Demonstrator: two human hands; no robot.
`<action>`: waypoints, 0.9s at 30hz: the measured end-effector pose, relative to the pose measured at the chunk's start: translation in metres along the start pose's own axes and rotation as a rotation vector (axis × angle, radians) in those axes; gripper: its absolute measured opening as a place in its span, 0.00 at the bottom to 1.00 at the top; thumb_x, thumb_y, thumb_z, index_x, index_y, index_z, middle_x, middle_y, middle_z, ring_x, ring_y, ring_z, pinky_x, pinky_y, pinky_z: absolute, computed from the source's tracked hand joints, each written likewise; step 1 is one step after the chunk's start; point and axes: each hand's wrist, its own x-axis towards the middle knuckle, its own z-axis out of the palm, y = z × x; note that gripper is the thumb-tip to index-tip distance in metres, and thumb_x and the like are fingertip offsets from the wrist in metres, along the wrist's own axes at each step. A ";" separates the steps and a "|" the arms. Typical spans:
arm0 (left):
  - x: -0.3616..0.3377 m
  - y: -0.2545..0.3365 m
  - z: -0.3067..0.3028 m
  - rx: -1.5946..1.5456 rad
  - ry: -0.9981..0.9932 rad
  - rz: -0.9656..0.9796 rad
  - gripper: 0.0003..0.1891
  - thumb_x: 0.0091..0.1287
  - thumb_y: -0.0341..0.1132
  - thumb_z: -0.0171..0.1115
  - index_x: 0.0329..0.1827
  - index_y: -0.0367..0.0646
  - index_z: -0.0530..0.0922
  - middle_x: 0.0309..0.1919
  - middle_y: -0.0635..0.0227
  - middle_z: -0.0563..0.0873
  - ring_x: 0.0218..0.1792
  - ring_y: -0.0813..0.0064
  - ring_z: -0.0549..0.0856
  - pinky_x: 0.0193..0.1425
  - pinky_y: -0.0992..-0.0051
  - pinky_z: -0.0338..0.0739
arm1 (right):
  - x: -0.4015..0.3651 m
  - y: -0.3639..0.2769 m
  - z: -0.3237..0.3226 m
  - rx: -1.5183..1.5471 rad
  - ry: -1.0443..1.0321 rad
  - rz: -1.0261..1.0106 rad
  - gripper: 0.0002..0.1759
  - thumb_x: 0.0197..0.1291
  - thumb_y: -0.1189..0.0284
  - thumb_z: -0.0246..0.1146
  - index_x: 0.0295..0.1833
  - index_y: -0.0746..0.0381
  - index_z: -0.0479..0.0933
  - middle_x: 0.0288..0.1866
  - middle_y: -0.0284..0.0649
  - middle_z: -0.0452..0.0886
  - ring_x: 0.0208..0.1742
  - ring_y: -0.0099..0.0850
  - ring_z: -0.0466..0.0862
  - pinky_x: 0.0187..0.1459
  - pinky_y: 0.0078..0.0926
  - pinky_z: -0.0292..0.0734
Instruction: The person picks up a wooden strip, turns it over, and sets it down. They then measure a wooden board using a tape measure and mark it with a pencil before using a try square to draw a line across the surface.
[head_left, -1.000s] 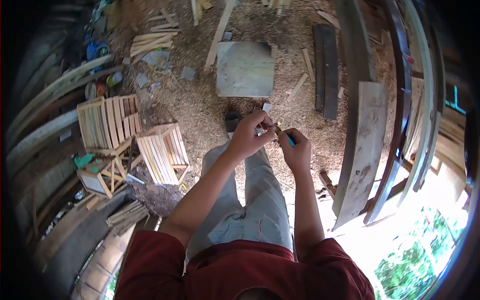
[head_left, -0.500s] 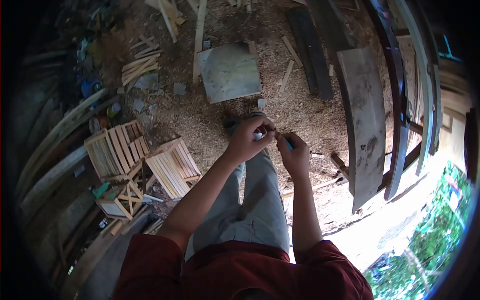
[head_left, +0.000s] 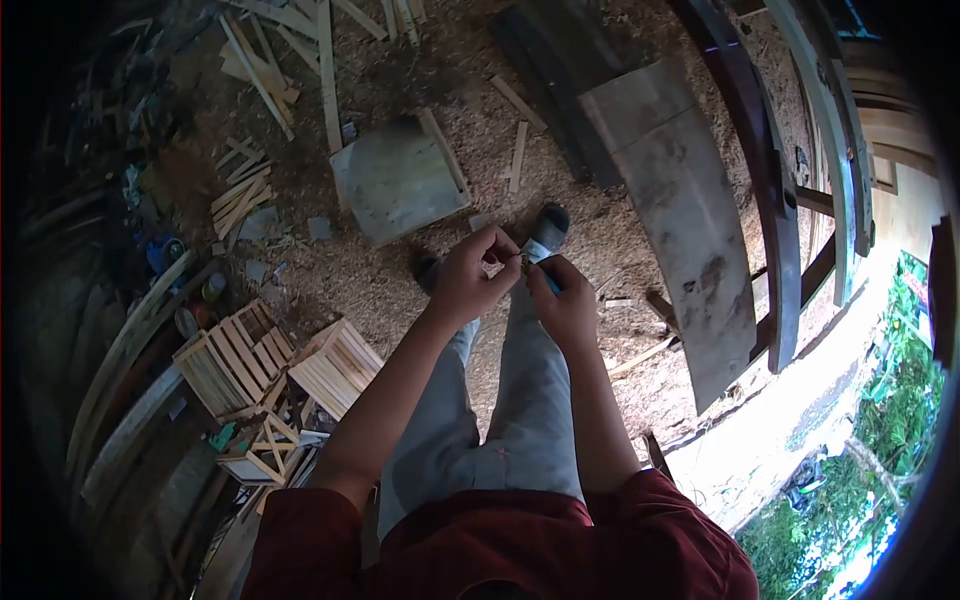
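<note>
My left hand (head_left: 478,270) is pinched closed in front of my legs, its thumb and forefinger meeting at something too small to make out. Close beside it on the right, my right hand (head_left: 562,300) is curled around a small blue object (head_left: 551,284), most of which the fingers hide. The fingertips of both hands nearly touch. Below them are my grey trousers (head_left: 510,390) and a dark shoe (head_left: 551,225) on the shavings-covered ground.
A pale square board (head_left: 400,185) lies ahead of my feet. Slatted wooden crates (head_left: 235,360) stand at the left. Long planks (head_left: 690,220) lean along the right, and thin wood strips (head_left: 243,200) lie scattered at the upper left.
The view has shifted, and the square board now appears lower and further left. One shoe has come into fuller view ahead. Both hands remain together with fingers closed.
</note>
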 end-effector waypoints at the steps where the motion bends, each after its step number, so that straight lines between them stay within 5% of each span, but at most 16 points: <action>1: 0.015 0.006 0.007 0.004 -0.035 0.017 0.05 0.75 0.29 0.71 0.47 0.41 0.83 0.38 0.71 0.88 0.42 0.79 0.87 0.48 0.72 0.80 | 0.011 -0.001 -0.012 0.005 0.007 -0.001 0.13 0.71 0.64 0.74 0.46 0.64 0.88 0.37 0.53 0.91 0.40 0.50 0.94 0.43 0.42 0.86; 6: 0.103 0.023 0.047 -0.012 -0.090 -0.065 0.04 0.81 0.32 0.68 0.50 0.42 0.84 0.39 0.73 0.87 0.42 0.81 0.85 0.50 0.73 0.79 | 0.070 -0.011 -0.098 -0.038 0.093 0.053 0.14 0.71 0.63 0.73 0.46 0.64 0.88 0.38 0.53 0.91 0.41 0.51 0.94 0.45 0.43 0.85; 9: 0.165 0.026 0.076 0.130 0.036 -0.067 0.05 0.83 0.32 0.64 0.53 0.41 0.84 0.43 0.67 0.88 0.46 0.72 0.87 0.55 0.68 0.80 | 0.102 0.005 -0.147 -0.046 0.163 0.086 0.16 0.71 0.60 0.72 0.46 0.64 0.89 0.37 0.52 0.92 0.41 0.50 0.94 0.47 0.43 0.86; 11: 0.203 0.027 0.090 0.475 0.185 0.307 0.07 0.83 0.30 0.62 0.57 0.39 0.83 0.51 0.60 0.88 0.53 0.60 0.87 0.62 0.62 0.80 | 0.123 0.016 -0.170 -0.089 0.176 0.159 0.19 0.70 0.56 0.71 0.46 0.63 0.90 0.36 0.51 0.92 0.41 0.49 0.95 0.48 0.44 0.86; 14: 0.239 0.024 0.107 0.547 0.288 0.276 0.09 0.83 0.29 0.60 0.61 0.39 0.83 0.56 0.56 0.87 0.61 0.52 0.86 0.67 0.56 0.79 | 0.142 0.038 -0.187 -0.024 0.165 0.282 0.20 0.70 0.55 0.71 0.45 0.63 0.90 0.36 0.50 0.92 0.42 0.49 0.95 0.49 0.44 0.86; 19: 0.256 -0.009 0.121 0.627 0.193 -0.011 0.23 0.80 0.34 0.71 0.75 0.42 0.78 0.62 0.54 0.85 0.63 0.57 0.86 0.68 0.57 0.82 | 0.154 0.051 -0.192 -0.027 0.134 0.311 0.21 0.70 0.54 0.70 0.44 0.64 0.91 0.38 0.50 0.93 0.44 0.49 0.95 0.49 0.44 0.87; 27: 0.262 -0.022 0.107 0.283 0.080 -0.212 0.25 0.78 0.31 0.74 0.75 0.42 0.76 0.64 0.59 0.85 0.64 0.67 0.87 0.63 0.64 0.86 | 0.190 0.039 -0.189 -0.061 0.108 0.292 0.21 0.68 0.54 0.70 0.47 0.63 0.91 0.40 0.53 0.93 0.47 0.53 0.95 0.52 0.45 0.87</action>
